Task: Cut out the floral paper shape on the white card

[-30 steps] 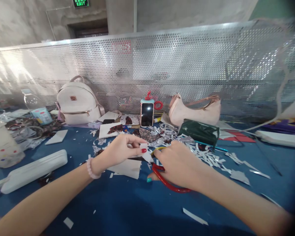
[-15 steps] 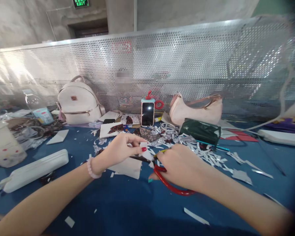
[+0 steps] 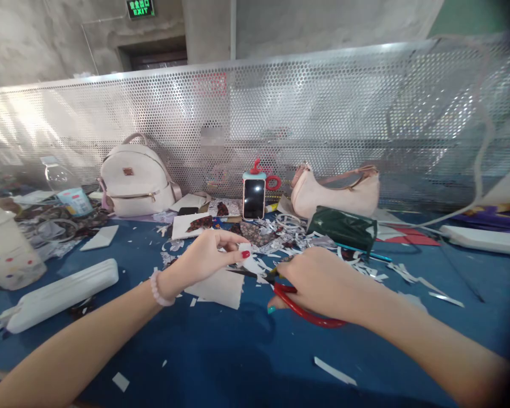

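Glossy red plastic scissors (image 3: 310, 309), matt white paper piece (image 3: 249, 262), blue cloth table (image 3: 221, 351).

Your left hand (image 3: 204, 258) sits just left of your right hand (image 3: 318, 280) at the middle of the table (image 3: 238, 362), with a small paper piece (image 3: 249, 262) pinched between them and the scissors (image 3: 300, 303) in your right hand, on the near side. A paper sheet (image 3: 216, 289) lies under your left hand. Far left lies a long case (image 3: 62, 294), with a cup (image 3: 6, 255) beyond it. Along the far edge, against the perforated screen (image 3: 323, 113), stand a backpack (image 3: 134, 178) on the left, a phone (image 3: 254, 198) in the middle and a handbag (image 3: 338, 192) right of it. A pouch (image 3: 344, 226) lies just in front of the handbag. Paper scraps (image 3: 365, 272) are scattered to your right.
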`<state>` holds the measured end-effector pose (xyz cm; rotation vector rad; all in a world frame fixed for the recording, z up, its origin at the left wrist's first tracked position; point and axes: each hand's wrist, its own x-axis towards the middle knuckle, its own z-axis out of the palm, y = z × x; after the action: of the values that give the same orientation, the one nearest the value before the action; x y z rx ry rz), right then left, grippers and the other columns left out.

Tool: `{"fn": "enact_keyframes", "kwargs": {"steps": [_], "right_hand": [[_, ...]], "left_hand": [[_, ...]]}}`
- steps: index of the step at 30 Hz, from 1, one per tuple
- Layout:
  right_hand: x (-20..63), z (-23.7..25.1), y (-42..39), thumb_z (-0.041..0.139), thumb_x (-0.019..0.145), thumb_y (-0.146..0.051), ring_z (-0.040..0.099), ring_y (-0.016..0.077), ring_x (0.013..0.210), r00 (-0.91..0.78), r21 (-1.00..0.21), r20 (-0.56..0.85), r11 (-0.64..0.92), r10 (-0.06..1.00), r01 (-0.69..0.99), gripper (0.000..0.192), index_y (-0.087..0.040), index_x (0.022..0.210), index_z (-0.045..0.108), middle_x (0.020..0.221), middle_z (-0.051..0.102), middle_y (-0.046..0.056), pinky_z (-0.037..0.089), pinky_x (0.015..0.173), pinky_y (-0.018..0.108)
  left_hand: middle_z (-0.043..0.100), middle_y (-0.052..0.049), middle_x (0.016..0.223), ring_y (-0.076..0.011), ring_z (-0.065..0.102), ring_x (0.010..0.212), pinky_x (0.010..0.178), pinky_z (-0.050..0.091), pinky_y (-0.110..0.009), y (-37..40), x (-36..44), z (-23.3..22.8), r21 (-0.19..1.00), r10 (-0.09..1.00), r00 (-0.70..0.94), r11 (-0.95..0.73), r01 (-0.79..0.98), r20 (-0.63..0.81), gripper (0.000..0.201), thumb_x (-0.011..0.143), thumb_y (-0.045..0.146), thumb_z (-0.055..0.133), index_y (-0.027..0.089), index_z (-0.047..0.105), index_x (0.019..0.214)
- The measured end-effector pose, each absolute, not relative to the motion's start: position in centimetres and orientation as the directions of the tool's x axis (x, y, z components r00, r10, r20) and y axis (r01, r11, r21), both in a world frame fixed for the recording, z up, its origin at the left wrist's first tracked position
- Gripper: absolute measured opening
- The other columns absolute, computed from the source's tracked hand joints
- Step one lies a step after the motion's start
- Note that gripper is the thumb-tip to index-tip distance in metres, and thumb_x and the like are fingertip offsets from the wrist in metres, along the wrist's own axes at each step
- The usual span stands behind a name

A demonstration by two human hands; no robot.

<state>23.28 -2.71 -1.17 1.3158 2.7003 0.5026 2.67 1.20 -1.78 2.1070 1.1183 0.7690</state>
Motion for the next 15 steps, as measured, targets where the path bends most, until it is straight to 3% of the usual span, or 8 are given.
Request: {"fn": "enact_keyframes", "kwargs": {"steps": [6, 15], "right_hand": [[23.4, -1.1, -2.8, 0.048, 0.082, -0.053, 0.060, 0.0220, 0.048, -0.634, 0.379, 0.069, 0.568, 0.770, 0.731, 0.045, -0.014, 0.065, 0.062, 0.052, 0.062, 0.008, 0.032, 0.043, 0.025], [22.0, -0.9, -3.0, 0.044, 0.082, -0.057, 0.063, 0.0260, 0.055, -0.585, 0.349, 0.018, 0.543, 0.811, 0.764, 0.049, -0.013, 0.068, 0.063, 0.059, 0.065, 0.011, 0.037, 0.045, 0.028]], "left_hand": [[0.065, 0.001, 0.068, -0.0114, 0.058, 0.063, 0.067, 0.046, -0.026, 1.4, 2.7, -1.9, 0.759, 0.857, 0.475, -0.442, 0.478, 0.200, 0.025, 0.075, 0.031, 0.059, 0.018, 0.066, 0.095], [0.063, 0.001, 0.066, -0.0101, 0.055, 0.060, 0.062, 0.045, -0.023, 1.2, 2.8, -1.8, 0.763, 0.854, 0.478, -0.447, 0.467, 0.208, 0.025, 0.076, 0.033, 0.059, 0.018, 0.066, 0.094]]}}
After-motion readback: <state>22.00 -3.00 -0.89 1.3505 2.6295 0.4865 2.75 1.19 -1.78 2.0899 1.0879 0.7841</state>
